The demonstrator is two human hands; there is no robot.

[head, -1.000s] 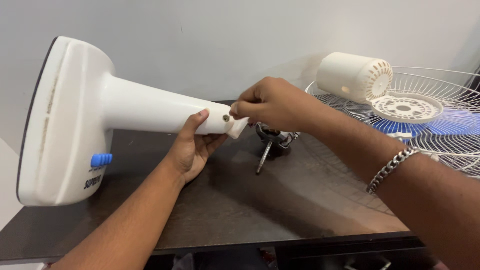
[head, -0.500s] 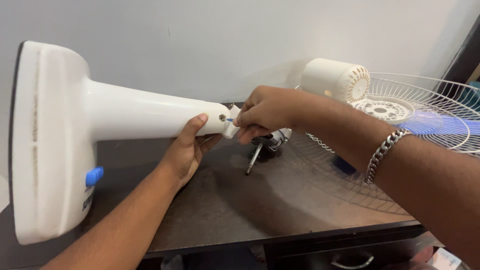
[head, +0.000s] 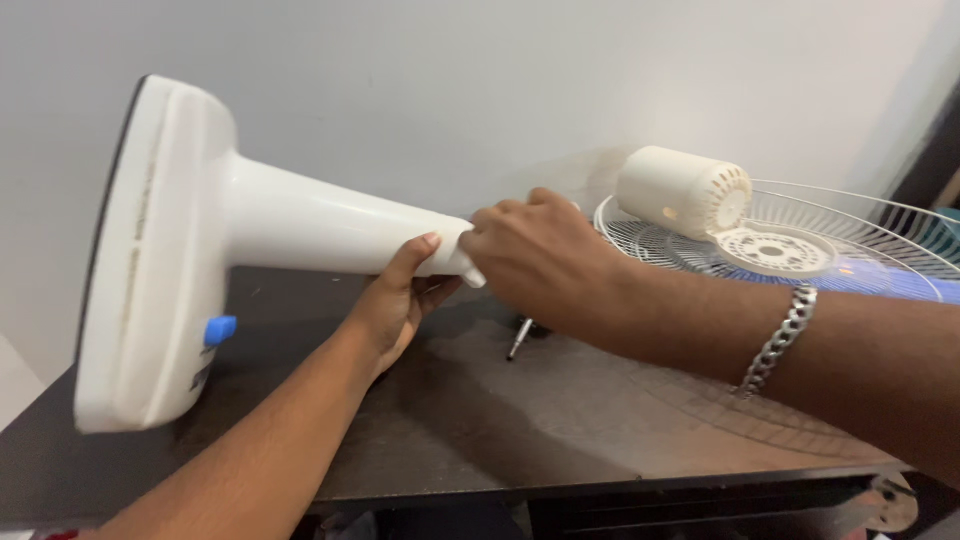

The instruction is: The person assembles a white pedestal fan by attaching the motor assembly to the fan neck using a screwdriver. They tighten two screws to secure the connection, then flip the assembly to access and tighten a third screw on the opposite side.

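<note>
The dark brown wooden surface (head: 480, 420) carries everything here, and held above its left half is the largest piece, a white plastic fan stand (head: 190, 240) with a broad flat base and a tapering neck, tipped on its side so the base faces left and the narrow neck end points right, toward the middle of the surface. A small blue knob (head: 221, 329) sticks out low on the base. To the right of the stand's neck end, a round white wire fan guard (head: 850, 235) lies flat at the far right of the surface, with a cream cylindrical vented motor cover (head: 685, 190) resting on its near rim and a bit of blue blade showing through the wires. Just below the neck end a short metal shaft (head: 519, 340) lies on the surface, its upper part hidden by the hands. The left hand (head: 400, 300) cradles the neck from underneath, fingers curled up and thumb pressed on the near side. The right hand (head: 535, 250), with a silver chain bracelet (head: 780, 340) at the wrist, closes over the neck tip; its fingers are bunched together, but whether they pinch something small cannot be told. To work at that tip well, the supporting hand should probably keep the neck steady and level, since the heavy base hangs unsupported.
</note>
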